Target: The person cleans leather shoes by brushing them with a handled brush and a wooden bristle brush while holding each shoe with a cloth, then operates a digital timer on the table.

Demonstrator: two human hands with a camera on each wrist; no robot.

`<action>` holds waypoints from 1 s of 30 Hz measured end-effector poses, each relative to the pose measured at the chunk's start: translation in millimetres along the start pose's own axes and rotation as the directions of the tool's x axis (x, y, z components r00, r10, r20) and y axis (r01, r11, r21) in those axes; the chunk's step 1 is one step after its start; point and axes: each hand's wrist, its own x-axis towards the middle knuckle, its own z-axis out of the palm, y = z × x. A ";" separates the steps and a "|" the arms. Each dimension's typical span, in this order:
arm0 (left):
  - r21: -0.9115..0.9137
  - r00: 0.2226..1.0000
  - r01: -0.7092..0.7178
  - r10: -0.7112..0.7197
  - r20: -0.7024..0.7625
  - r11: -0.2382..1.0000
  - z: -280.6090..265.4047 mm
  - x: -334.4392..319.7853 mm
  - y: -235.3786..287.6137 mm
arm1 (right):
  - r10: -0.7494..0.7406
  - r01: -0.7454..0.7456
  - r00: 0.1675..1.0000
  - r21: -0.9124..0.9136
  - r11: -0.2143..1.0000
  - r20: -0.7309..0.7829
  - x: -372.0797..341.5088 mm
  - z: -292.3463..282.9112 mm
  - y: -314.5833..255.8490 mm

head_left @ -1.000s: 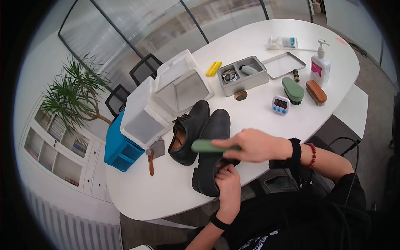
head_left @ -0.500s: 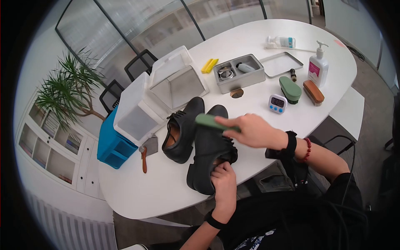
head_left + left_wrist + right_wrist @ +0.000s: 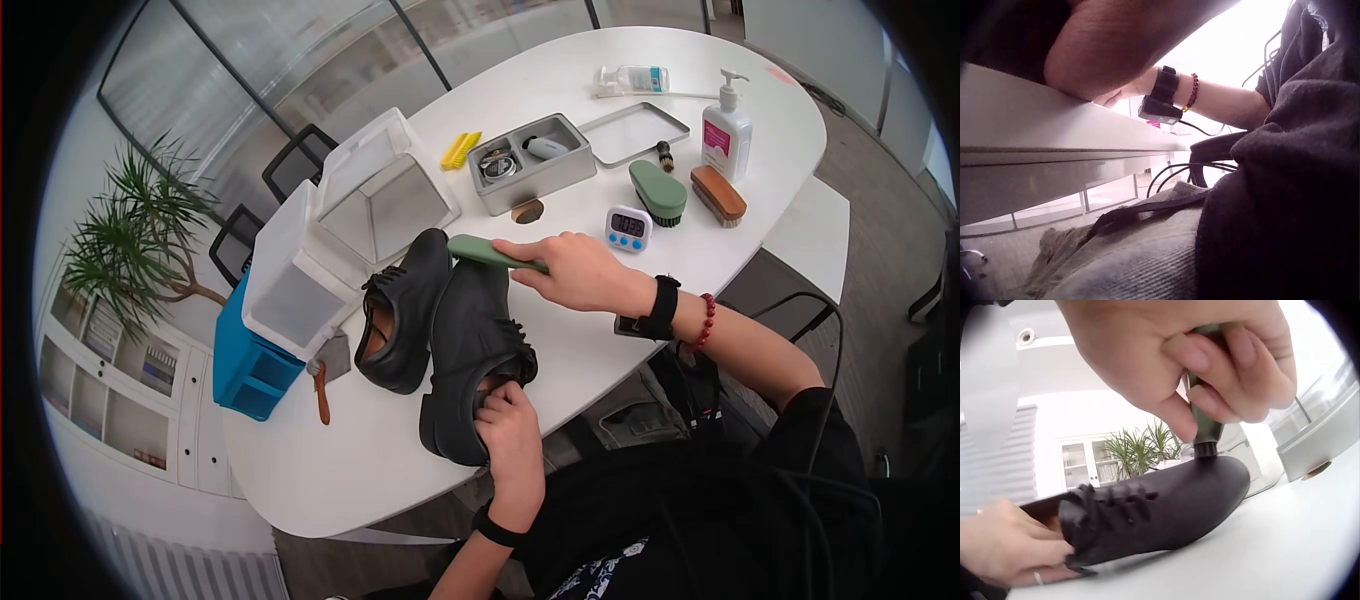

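My right hand [image 3: 590,272] grips a green-handled brush [image 3: 483,250]; in the right wrist view the bristles of the brush [image 3: 1207,428] touch the toe of a black lace-up shoe [image 3: 1172,503]. My left hand [image 3: 512,440] holds that shoe [image 3: 468,340] at its heel opening, the fingers inside. Directly to its left on the table stands the other black shoe [image 3: 407,320]. In the left wrist view a forearm [image 3: 1116,44] fills the top, and the shoe is not visible there.
On the white table [image 3: 330,480] are a metal tin [image 3: 540,180], a timer [image 3: 628,229], a green brush [image 3: 657,190], a wooden brush [image 3: 718,195], a pump bottle [image 3: 727,135], white bins [image 3: 300,280], a blue organizer [image 3: 255,360] and a wooden-handled tool [image 3: 321,392].
The brush in my right hand has moved up the shoe from its middle to its toe. My left hand keeps its hold at the heel opening. The head view has shifted a little.
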 end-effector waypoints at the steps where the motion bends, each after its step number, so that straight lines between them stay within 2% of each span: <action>1: 0.031 1.000 -0.007 0.007 -0.012 0.999 -0.4 0.4 -0.8 | 0.012 -0.012 1.000 0.055 0.998 0.003 0.4 -0.4 1.9; 2: 0.060 1.000 -0.014 0.015 -0.019 0.998 -0.9 -0.2 0.0 | 0.014 -0.015 1.000 0.053 0.998 0.010 -1.7 -1.2 -1.1; 4: 0.046 1.000 -0.003 0.003 0.003 0.999 -1.7 -0.4 2.6 | -0.126 0.092 0.982 0.223 0.970 0.143 -9.8 -7.2 -21.2; 5: 0.037 1.000 0.009 -0.010 0.019 0.999 -1.9 -0.3 3.5 | -0.169 0.102 0.955 0.266 0.959 0.244 -14.7 -15.0 -34.0; 6: 0.037 1.000 0.005 -0.006 0.023 0.999 -1.8 -0.7 3.7 | -0.236 0.088 0.913 0.402 0.911 0.334 -17.6 -10.3 -36.9; 8: 0.010 1.000 -0.005 0.005 0.016 1.000 -1.2 -0.9 2.1 | -0.359 0.158 0.839 0.448 0.880 0.410 -22.2 -14.4 -46.9; 9: 0.012 1.000 -0.003 0.003 0.017 1.000 -1.0 -1.2 1.6 | -0.362 0.161 0.838 0.449 0.879 0.409 -21.8 -15.5 -47.8; 11: 0.004 1.000 0.004 -0.004 0.018 1.000 -0.9 -0.5 1.6 | -0.253 0.152 0.882 0.267 0.952 0.398 -19.0 -20.0 -46.9; 12: 0.004 1.000 0.011 -0.011 0.015 1.000 -0.8 0.1 1.6 | -0.256 0.158 0.881 0.263 0.952 0.397 -15.8 -19.7 -43.0; 14: 0.031 1.000 0.001 -0.002 0.008 1.000 -0.1 0.2 1.3 | -0.084 0.065 0.969 0.089 0.994 0.232 -7.2 -9.5 -25.2; 15: 0.029 1.000 0.007 -0.008 0.007 1.000 0.7 0.6 1.2 | -0.073 0.071 0.992 0.024 0.997 0.103 -3.7 -4.4 -16.2; 16: 0.022 1.000 0.001 -0.001 0.003 1.000 1.5 0.6 1.4 | -0.078 0.076 0.992 0.020 0.997 0.104 -2.8 -2.1 -7.7; 18: 0.015 1.000 -0.004 0.004 0.000 1.000 2.5 0.6 1.3 | 0.016 -0.018 0.999 0.056 0.998 0.037 -0.3 -5.8 -5.7; 20: 0.017 1.000 0.011 -0.011 -0.007 1.000 1.6 0.4 2.8 | 0.008 -0.011 0.999 0.064 0.998 0.049 -4.4 -5.2 -13.4; 22: 0.045 1.000 0.012 -0.011 -0.015 0.999 3.0 0.4 3.3 | -0.198 0.171 0.974 0.215 0.962 0.112 -11.7 -3.8 -23.3; 23: 0.079 1.000 0.012 -0.010 -0.029 0.997 3.3 0.3 3.9 | -0.180 0.115 0.945 0.238 0.964 0.272 -16.1 -17.6 -39.9; 24: 0.075 1.000 0.007 -0.005 -0.028 0.997 2.4 -0.2 4.6 | -0.290 0.174 0.912 0.365 0.915 0.291 -18.2 -13.2 -44.1; 26: 0.010 1.000 0.001 -0.001 0.000 1.000 1.2 -1.0 3.3 | -0.271 0.158 0.850 0.273 0.949 0.451 -22.8 -26.5 -57.5; 30: 0.052 0.999 0.006 -0.004 -0.044 0.999 2.4 0.2 0.4 | -0.238 0.181 0.892 0.180 0.967 0.384 -15.4 -20.5 -42.2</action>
